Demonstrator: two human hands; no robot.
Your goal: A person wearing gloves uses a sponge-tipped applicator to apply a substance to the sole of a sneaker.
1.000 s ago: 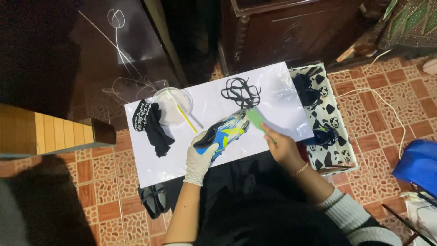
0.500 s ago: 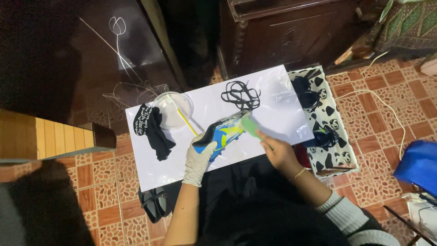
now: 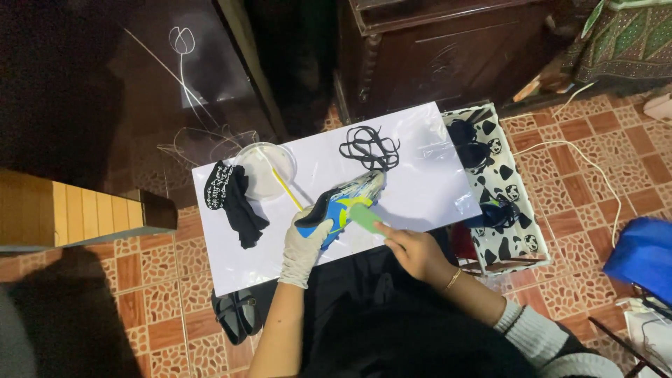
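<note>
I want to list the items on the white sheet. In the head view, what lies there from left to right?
Black sock → clear round dish → blue and yellow shoe held by gloved left hand → cow-patterned box.

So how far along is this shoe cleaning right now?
Done: the black laces are out, lying on the white sheet. In hand: the gloved left hand holds the blue shoe while the right hand presses a green pad against it. Left: cannot tell how much.
</note>
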